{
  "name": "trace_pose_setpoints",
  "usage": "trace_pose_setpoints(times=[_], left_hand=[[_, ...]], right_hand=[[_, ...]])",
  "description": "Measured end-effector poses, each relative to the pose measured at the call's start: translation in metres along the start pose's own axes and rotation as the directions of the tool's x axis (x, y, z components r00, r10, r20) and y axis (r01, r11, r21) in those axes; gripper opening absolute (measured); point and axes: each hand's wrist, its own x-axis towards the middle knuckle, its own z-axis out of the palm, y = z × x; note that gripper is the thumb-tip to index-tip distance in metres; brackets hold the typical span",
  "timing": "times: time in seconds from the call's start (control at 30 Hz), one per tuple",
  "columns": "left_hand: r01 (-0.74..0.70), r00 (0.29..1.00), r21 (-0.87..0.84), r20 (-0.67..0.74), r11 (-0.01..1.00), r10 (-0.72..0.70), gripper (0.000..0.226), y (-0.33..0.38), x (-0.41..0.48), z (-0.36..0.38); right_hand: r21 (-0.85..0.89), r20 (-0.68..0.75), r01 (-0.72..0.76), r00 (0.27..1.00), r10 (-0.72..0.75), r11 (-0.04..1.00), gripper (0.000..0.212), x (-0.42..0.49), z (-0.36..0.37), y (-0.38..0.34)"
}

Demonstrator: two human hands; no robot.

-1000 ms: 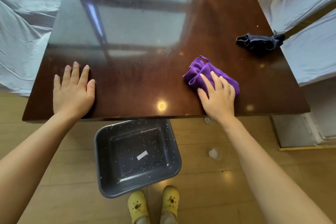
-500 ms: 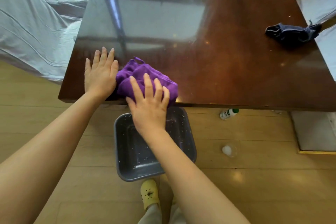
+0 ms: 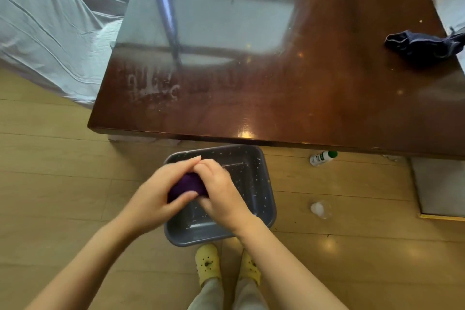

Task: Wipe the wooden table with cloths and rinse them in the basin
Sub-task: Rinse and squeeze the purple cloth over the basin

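purple cloth (image 3: 187,185) sits bunched into a tight wad between both hands, held in the air above the grey basin (image 3: 261,184) on the floor, just in front of the near edge of the wooden table (image 3: 289,98). the left hand (image 3: 161,194) wraps around the wad from the left, its fingers curled over the top and its thumb pressed across the front; the right hand (image 3: 221,191) closes on it from the right, so that only a small dark patch of fabric shows between them. the basin lies partly hidden behind the hands and wrists; its inner walls are speckled with pale flecks, and whether it holds water cannot be told. streaky wet smears mark the table top near its left front corner. a dark blue cloth (image 3: 425,45) lies crumpled at the far right edge of the table, well apart from the hands. on the wooden floor (image 3: 50,184) to the right of the basin, a small white bottle with a green cap (image 3: 323,157) lies on its side just under the table edge, and a pale, blurred round thing (image 3: 319,209) sits nearer. yellow clogs (image 3: 208,263) stand just behind the basin. pale sheeting (image 3: 50,20) drapes over furniture to the left of the table.
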Motion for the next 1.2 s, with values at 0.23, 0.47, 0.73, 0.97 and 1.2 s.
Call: trace_pose_setpoints(times=[0.23, 0.47, 0.73, 0.97, 1.2], left_hand=[[0.345, 0.905, -0.065, 0.290, 0.937, -0.313, 0.044, -0.042, 0.027, 0.050], [0.334, 0.939, -0.063, -0.056, 0.940, -0.338, 0.037, -0.065, 0.025, 0.116], [0.755, 0.632, -0.023, -0.238, 0.655, -0.738, 0.041, -0.148, 0.015, 0.129], [0.942, 0.247, -0.271, 0.155, 0.199, -0.957, 0.069, -0.235, -0.008, 0.152], [0.923, 0.267, -0.309, 0.094, 0.227, -0.959, 0.043, -0.251, -0.011, 0.171]], right_hand=[[-0.149, 0.166, -0.191, 0.962, 0.215, 0.970, 0.059, -0.011, 0.005, 0.070], [-0.313, 0.059, -0.307, 0.938, 0.341, 0.899, 0.034, -0.016, 0.030, 0.113], [-0.211, -0.025, -0.475, 0.876, 0.481, 0.854, 0.018, -0.021, 0.042, 0.150], [-0.148, -0.054, -0.496, 0.868, 0.494, 0.855, 0.022, -0.037, 0.020, 0.185], [-0.021, -0.030, -0.583, 0.812, 0.582, 0.812, 0.025, -0.049, 0.004, 0.200]])
